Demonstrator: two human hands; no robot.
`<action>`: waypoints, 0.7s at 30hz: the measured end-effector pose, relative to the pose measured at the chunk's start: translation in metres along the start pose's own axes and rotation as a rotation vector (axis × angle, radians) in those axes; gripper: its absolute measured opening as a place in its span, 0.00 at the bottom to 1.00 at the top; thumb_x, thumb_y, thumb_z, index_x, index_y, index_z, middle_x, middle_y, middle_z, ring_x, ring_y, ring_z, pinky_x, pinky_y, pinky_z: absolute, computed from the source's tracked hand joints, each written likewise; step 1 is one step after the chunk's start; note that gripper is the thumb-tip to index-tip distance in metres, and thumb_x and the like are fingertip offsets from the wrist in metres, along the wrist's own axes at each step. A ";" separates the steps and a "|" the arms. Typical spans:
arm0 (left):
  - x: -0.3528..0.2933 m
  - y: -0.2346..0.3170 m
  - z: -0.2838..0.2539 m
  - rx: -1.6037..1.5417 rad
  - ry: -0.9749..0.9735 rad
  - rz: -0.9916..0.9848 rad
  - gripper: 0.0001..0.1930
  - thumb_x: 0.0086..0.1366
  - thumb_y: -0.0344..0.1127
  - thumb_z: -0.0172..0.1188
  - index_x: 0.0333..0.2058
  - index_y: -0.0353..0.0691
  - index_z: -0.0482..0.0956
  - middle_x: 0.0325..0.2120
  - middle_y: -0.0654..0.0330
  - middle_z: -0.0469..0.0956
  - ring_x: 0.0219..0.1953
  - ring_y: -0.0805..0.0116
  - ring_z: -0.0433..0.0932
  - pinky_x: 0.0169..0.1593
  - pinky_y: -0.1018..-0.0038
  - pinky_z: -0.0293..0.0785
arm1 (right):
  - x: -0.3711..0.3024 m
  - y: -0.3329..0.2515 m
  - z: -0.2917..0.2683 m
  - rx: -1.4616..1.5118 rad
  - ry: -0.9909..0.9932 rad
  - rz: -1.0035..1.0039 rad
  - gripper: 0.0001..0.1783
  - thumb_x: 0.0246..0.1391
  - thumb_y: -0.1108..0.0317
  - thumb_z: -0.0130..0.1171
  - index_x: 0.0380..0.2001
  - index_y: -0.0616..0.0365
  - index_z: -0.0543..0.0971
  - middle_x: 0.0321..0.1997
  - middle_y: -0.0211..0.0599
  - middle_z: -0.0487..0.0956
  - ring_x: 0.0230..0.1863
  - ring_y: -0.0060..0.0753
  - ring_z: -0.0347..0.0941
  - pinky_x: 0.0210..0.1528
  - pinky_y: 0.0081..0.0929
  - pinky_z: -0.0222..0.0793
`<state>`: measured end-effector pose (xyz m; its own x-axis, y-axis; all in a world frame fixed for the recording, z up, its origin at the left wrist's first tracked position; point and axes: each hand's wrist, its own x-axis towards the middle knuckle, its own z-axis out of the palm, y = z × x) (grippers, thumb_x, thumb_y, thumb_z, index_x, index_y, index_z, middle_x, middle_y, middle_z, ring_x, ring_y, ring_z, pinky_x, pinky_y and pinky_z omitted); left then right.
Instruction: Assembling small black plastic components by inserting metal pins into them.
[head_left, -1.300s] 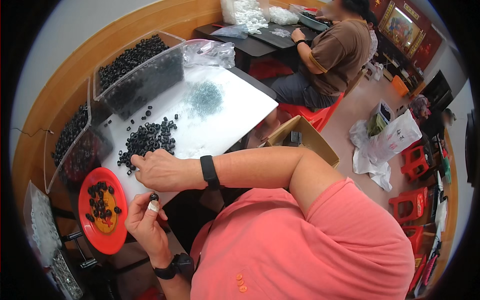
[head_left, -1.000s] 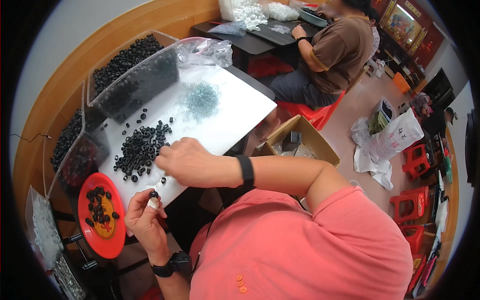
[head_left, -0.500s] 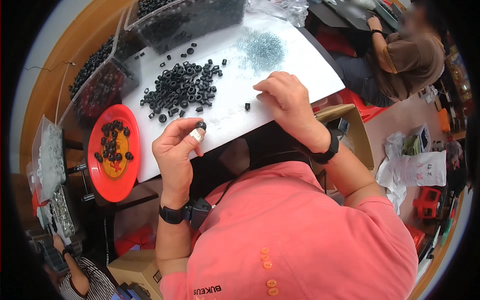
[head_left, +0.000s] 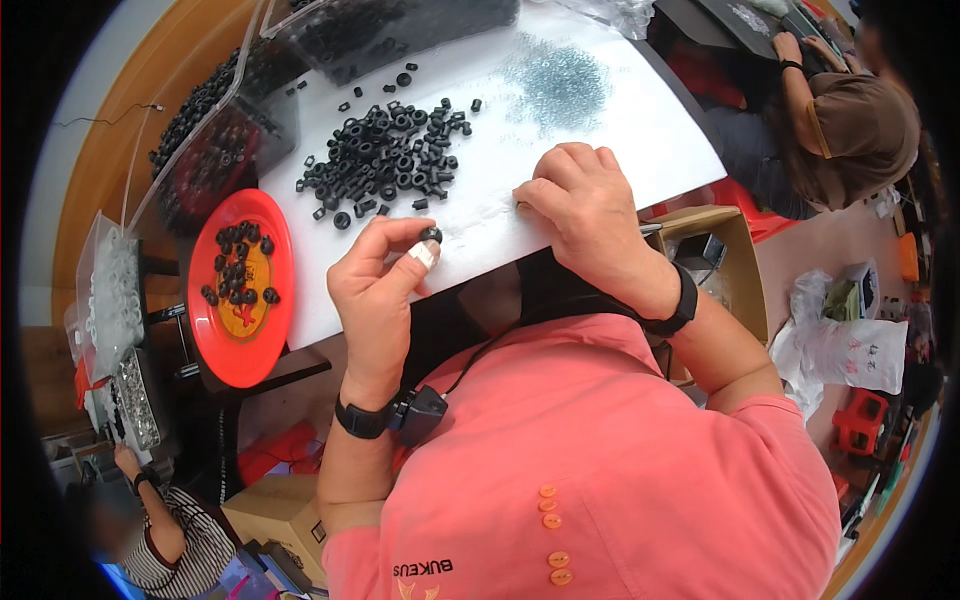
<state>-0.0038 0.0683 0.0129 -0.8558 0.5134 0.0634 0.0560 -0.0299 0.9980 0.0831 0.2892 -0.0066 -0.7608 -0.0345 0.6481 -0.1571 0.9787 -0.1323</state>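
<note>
White board [head_left: 650, 150] beneath; black part [head_left: 431, 234] pinched (long axis unclear).

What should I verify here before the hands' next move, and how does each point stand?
1. Left hand pinches a black piece: ok.
2. Right hand holds a piece: cannot tell; its fingers hide the grip.
3. Hands apart: ok.
4. All black parts gathered in the pile: not ok, a few loose parts lie behind it.
5. Shiny bits separate from the pile: ok.
6. Red plate has bare space: ok.
</note>
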 end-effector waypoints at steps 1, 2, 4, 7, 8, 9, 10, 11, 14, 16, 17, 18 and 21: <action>0.003 0.001 0.000 0.011 -0.003 -0.005 0.10 0.62 0.21 0.61 0.42 0.31 0.84 0.35 0.64 0.79 0.36 0.78 0.76 0.31 0.82 0.70 | 0.000 0.000 0.000 0.008 0.002 -0.001 0.05 0.42 0.74 0.61 0.26 0.54 0.79 0.32 0.34 0.75 0.40 0.42 0.71 0.41 0.37 0.62; 0.006 -0.001 -0.001 0.017 0.002 -0.006 0.10 0.62 0.21 0.61 0.42 0.31 0.84 0.35 0.64 0.79 0.36 0.78 0.76 0.31 0.82 0.70 | -0.001 0.000 0.000 0.010 -0.008 -0.014 0.05 0.42 0.74 0.61 0.26 0.54 0.79 0.33 0.35 0.75 0.40 0.41 0.71 0.41 0.37 0.62; 0.016 -0.009 -0.002 0.042 0.017 0.132 0.10 0.62 0.20 0.61 0.42 0.31 0.84 0.37 0.63 0.79 0.37 0.78 0.76 0.34 0.81 0.72 | 0.000 0.002 0.000 0.014 -0.012 -0.033 0.05 0.41 0.75 0.60 0.26 0.55 0.78 0.33 0.35 0.75 0.40 0.41 0.71 0.41 0.37 0.62; 0.016 -0.011 -0.001 0.033 -0.003 0.156 0.10 0.62 0.20 0.61 0.42 0.30 0.84 0.38 0.63 0.78 0.37 0.77 0.76 0.36 0.81 0.73 | 0.001 0.002 -0.001 0.025 -0.030 -0.060 0.06 0.41 0.75 0.60 0.27 0.56 0.78 0.34 0.36 0.75 0.41 0.41 0.71 0.42 0.37 0.62; 0.015 -0.010 0.002 0.045 -0.004 0.173 0.10 0.62 0.19 0.60 0.42 0.30 0.84 0.38 0.63 0.78 0.37 0.77 0.76 0.35 0.81 0.73 | 0.001 0.002 -0.001 0.023 -0.036 -0.063 0.07 0.40 0.75 0.60 0.27 0.56 0.78 0.34 0.36 0.75 0.42 0.42 0.71 0.42 0.37 0.62; 0.011 -0.008 0.005 0.048 -0.005 0.170 0.10 0.62 0.19 0.60 0.42 0.30 0.84 0.38 0.63 0.78 0.37 0.77 0.76 0.35 0.81 0.73 | 0.000 0.002 -0.001 0.022 -0.043 -0.067 0.07 0.40 0.75 0.60 0.27 0.56 0.78 0.34 0.36 0.75 0.42 0.42 0.71 0.42 0.37 0.62; 0.007 -0.004 0.008 0.049 -0.007 0.172 0.10 0.62 0.19 0.62 0.42 0.30 0.83 0.37 0.64 0.77 0.34 0.79 0.74 0.33 0.83 0.71 | 0.000 0.002 -0.001 0.025 -0.044 -0.064 0.07 0.40 0.75 0.60 0.27 0.56 0.78 0.34 0.36 0.75 0.42 0.42 0.71 0.42 0.37 0.62; 0.003 -0.001 0.011 0.050 -0.010 0.175 0.09 0.63 0.19 0.63 0.42 0.30 0.83 0.36 0.65 0.76 0.31 0.81 0.73 0.32 0.84 0.70 | 0.000 0.002 0.000 0.023 -0.036 -0.062 0.07 0.40 0.75 0.60 0.27 0.56 0.78 0.34 0.36 0.75 0.42 0.42 0.71 0.42 0.38 0.62; -0.006 0.001 0.022 -0.047 -0.135 0.087 0.13 0.63 0.18 0.60 0.46 0.29 0.83 0.38 0.62 0.78 0.33 0.80 0.73 0.29 0.83 0.70 | -0.002 0.001 0.002 0.028 -0.022 -0.058 0.08 0.39 0.76 0.60 0.28 0.57 0.78 0.35 0.37 0.75 0.42 0.43 0.72 0.43 0.38 0.62; -0.004 -0.007 0.025 -0.058 -0.161 0.075 0.12 0.65 0.19 0.60 0.47 0.29 0.83 0.37 0.62 0.79 0.30 0.81 0.72 0.26 0.84 0.67 | -0.002 0.001 0.003 0.035 -0.017 -0.057 0.09 0.38 0.77 0.61 0.29 0.56 0.78 0.35 0.37 0.75 0.42 0.43 0.72 0.43 0.39 0.62; -0.004 -0.007 0.025 -0.057 -0.138 0.058 0.12 0.66 0.20 0.59 0.47 0.29 0.82 0.37 0.62 0.79 0.29 0.81 0.72 0.26 0.84 0.67 | -0.001 0.000 0.003 0.092 0.005 -0.039 0.10 0.40 0.77 0.62 0.30 0.56 0.78 0.35 0.37 0.75 0.41 0.43 0.72 0.41 0.38 0.63; -0.004 -0.008 0.026 -0.057 -0.116 0.040 0.12 0.67 0.21 0.59 0.47 0.30 0.82 0.37 0.62 0.79 0.28 0.81 0.72 0.26 0.84 0.67 | 0.000 0.000 0.003 0.148 0.026 -0.019 0.10 0.41 0.77 0.64 0.30 0.55 0.77 0.34 0.36 0.75 0.39 0.42 0.72 0.40 0.38 0.63; -0.002 -0.009 0.028 -0.072 -0.120 0.027 0.11 0.68 0.21 0.58 0.48 0.29 0.82 0.37 0.61 0.79 0.27 0.80 0.72 0.25 0.84 0.67 | 0.008 -0.008 -0.003 0.368 0.112 0.073 0.10 0.45 0.75 0.67 0.32 0.55 0.77 0.32 0.34 0.74 0.35 0.40 0.72 0.37 0.36 0.63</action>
<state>0.0122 0.0915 0.0039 -0.7866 0.6104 0.0933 0.0371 -0.1040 0.9939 0.0802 0.2821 0.0024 -0.7078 0.0752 0.7024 -0.3355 0.8392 -0.4280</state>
